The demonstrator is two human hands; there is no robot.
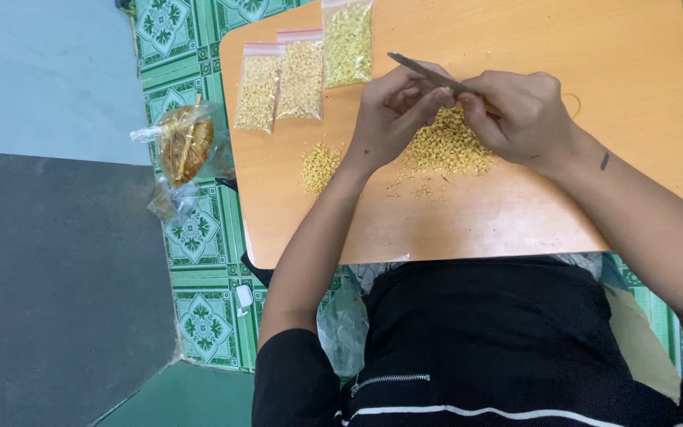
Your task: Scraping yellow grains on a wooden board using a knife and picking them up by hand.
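Note:
A large heap of small yellow beads (pixel 446 146) lies on the orange board (pixel 515 213), with a smaller heap (pixel 319 166) to its left. My left hand (pixel 393 111) and my right hand (pixel 519 111) meet just above the large heap. A thin metal tool like tweezers (pixel 424 73) runs between them, pinched in my left fingers and reaching my right fingertips. A thin loop of thread (pixel 572 101) shows beside my right hand.
Three small zip bags of yellow beads (pixel 302 79) lie at the board's far left. A clear plastic bag with golden pieces (pixel 183 142) sits on the green patterned mat (pixel 199 237) to the left. A dark panel fills the far left.

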